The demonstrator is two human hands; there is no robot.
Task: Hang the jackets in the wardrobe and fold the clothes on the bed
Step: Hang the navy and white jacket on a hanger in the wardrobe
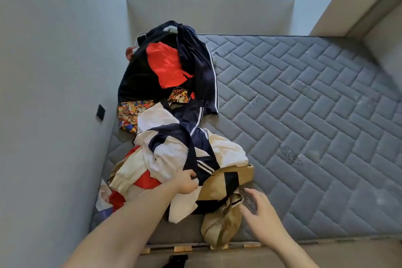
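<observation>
Sorting: jackets from the heap of clothes (174,102) on the bed (304,115).
Left hand (186,181): fingers clamped on navy striped jacket (195,159), freeing it.
Right hand (258,206): fingers loosely spread, holding nothing, near tan jacket (219,224).

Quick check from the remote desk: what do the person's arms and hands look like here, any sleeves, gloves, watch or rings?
Both forearms are bare as far as the frame shows: no sleeves reach into view. The left hand and the right hand wear no gloves. No watch, bracelet or ring shows on either wrist or on the fingers that can be seen. No markings or straps appear on either arm.
</observation>
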